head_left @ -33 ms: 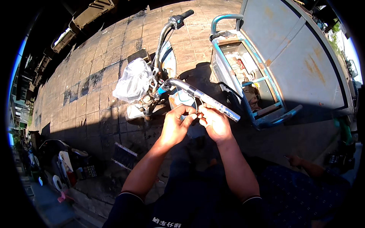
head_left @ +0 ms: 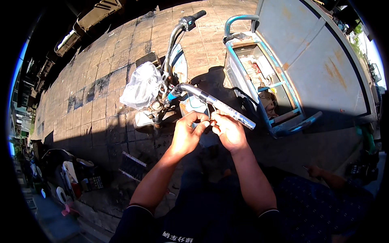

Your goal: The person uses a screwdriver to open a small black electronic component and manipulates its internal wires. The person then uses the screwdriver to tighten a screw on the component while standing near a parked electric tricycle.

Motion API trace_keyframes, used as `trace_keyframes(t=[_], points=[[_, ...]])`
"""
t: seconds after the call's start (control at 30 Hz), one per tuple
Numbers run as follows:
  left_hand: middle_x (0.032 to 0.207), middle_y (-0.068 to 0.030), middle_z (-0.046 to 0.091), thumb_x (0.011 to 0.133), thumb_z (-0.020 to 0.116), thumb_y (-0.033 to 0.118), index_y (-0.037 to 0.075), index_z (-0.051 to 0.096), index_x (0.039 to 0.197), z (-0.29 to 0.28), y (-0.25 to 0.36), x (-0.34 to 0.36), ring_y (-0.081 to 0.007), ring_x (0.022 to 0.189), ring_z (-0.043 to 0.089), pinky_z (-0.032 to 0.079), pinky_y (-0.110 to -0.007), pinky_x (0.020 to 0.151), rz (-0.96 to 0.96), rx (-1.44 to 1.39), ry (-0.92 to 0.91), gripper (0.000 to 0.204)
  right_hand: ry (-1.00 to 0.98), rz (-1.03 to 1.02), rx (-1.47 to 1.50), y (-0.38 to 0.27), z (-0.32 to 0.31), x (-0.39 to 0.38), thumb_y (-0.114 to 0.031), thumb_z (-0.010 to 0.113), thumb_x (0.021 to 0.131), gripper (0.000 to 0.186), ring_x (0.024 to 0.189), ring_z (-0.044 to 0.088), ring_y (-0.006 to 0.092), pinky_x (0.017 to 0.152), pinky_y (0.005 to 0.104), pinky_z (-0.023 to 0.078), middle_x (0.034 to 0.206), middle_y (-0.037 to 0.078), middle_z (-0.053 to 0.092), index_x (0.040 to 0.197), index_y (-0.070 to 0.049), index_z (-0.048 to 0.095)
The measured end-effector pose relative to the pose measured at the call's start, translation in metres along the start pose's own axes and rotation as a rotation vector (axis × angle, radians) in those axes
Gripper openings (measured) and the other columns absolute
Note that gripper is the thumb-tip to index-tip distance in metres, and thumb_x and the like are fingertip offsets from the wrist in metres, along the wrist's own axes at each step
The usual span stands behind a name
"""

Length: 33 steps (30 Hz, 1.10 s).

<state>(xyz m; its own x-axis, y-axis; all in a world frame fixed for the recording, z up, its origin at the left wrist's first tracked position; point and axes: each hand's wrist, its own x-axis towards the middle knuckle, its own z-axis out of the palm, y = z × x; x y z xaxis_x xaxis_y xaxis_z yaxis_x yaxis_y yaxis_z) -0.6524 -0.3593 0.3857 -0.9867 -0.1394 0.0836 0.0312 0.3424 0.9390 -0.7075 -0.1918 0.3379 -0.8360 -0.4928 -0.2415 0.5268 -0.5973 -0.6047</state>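
Observation:
My left hand [head_left: 189, 131] and my right hand [head_left: 228, 131] meet fingertip to fingertip just below the bare right end of a metal handlebar [head_left: 206, 98]. Both are closed in a pinch. A thin wire [head_left: 208, 110] runs down from the bar into the fingers, and its end is hidden between them. The bar's near end has no grip on it, while its far end carries a black grip [head_left: 199, 15] with a switch housing [head_left: 187, 23]. A blue band [head_left: 172, 96] wraps the bar close to the stem.
A clear plastic bag [head_left: 142, 86] hangs at the handlebar's front. To the right stands a blue-framed open seat box [head_left: 279, 95] with parts inside, beside a grey metal panel [head_left: 312, 52]. Another person's hand [head_left: 315, 171] is at lower right. A dark grille-like piece [head_left: 132, 166] lies left.

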Motion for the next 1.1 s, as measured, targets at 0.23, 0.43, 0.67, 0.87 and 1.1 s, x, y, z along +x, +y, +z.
trace_keyframes(t=[0.23,0.43,0.67,0.87,1.1], points=[[0.088,-0.0043,0.068,0.090,0.076,0.002,-0.001,0.067,0.099,0.005,-0.001,-0.002,-0.0106,0.083,0.062,0.052,-0.027,0.078,-0.035,-0.013,0.033,0.012,-0.018,0.003,-0.035,-0.004,0.000,0.001,-0.007,0.064,0.098,0.009,0.079,0.062,0.0106,0.061,0.0236,0.041,0.094,0.002,0.066,0.107,-0.006,0.068],[0.087,-0.0029,0.066,0.090,0.076,0.001,0.000,0.063,0.097,0.007,0.001,-0.001,-0.0100,0.081,0.060,0.051,-0.027,0.077,-0.001,-0.041,0.051,0.015,0.016,-0.005,-0.047,-0.001,0.000,0.001,-0.006,0.064,0.098,0.008,0.077,0.061,0.0100,0.060,0.0233,0.041,0.092,0.001,0.066,0.105,-0.006,0.068],[0.087,-0.0019,0.065,0.091,0.075,0.001,0.001,0.062,0.098,0.007,0.000,-0.001,-0.0091,0.080,0.060,0.051,-0.026,0.077,0.009,-0.053,0.050,0.015,0.011,-0.009,-0.026,-0.002,0.001,0.001,-0.008,0.063,0.098,0.012,0.079,0.061,0.0110,0.061,0.0242,0.041,0.094,0.002,0.066,0.109,-0.006,0.067],[0.092,-0.0016,0.066,0.096,0.069,-0.001,-0.001,0.062,0.104,0.004,-0.019,-0.004,-0.0084,0.085,0.060,0.050,-0.025,0.080,-0.110,-0.296,-0.001,0.011,0.058,-0.036,-0.068,-0.002,0.002,0.002,-0.010,0.062,0.100,0.016,0.083,0.061,0.0114,0.062,0.0238,0.042,0.098,0.003,0.067,0.115,-0.005,0.066],[0.098,-0.0072,0.068,0.100,0.063,0.001,-0.004,0.064,0.110,0.001,-0.025,-0.003,-0.0147,0.091,0.064,0.052,-0.029,0.087,-0.250,-0.586,-0.093,0.011,0.107,-0.091,-0.145,0.009,0.002,0.005,-0.006,0.066,0.098,0.011,0.076,0.061,0.0089,0.059,0.0209,0.043,0.092,0.003,0.066,0.109,-0.006,0.067]])
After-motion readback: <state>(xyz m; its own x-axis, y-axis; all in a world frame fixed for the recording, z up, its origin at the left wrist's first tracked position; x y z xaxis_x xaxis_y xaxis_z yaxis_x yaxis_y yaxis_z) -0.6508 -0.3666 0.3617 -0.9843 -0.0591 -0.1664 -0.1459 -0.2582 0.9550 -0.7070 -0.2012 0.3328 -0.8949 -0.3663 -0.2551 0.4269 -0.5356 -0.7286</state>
